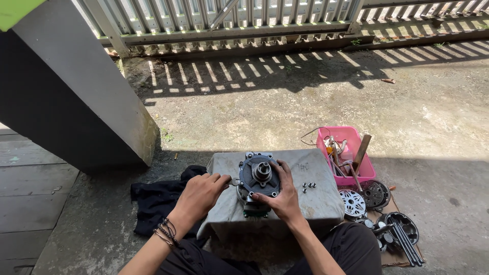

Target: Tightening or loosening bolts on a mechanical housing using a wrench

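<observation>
My left hand (201, 192), beaded cords at the wrist, pinches a thin metal tool against the round dark motor housing (259, 177), centre frame; my right hand (281, 196) cups its rim, fingers spread. It sits on a cloth-draped surface (316, 198) beside small bolts (307, 186). Right: ribbed metal discs (353, 202), then a pink plastic basket (346, 153). Beyond: rough concrete and a slatted gate (229, 20).

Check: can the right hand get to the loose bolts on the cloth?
Probably yes. The right hand rests on the motor, and the bolts lie just beside it on bare cloth.
</observation>
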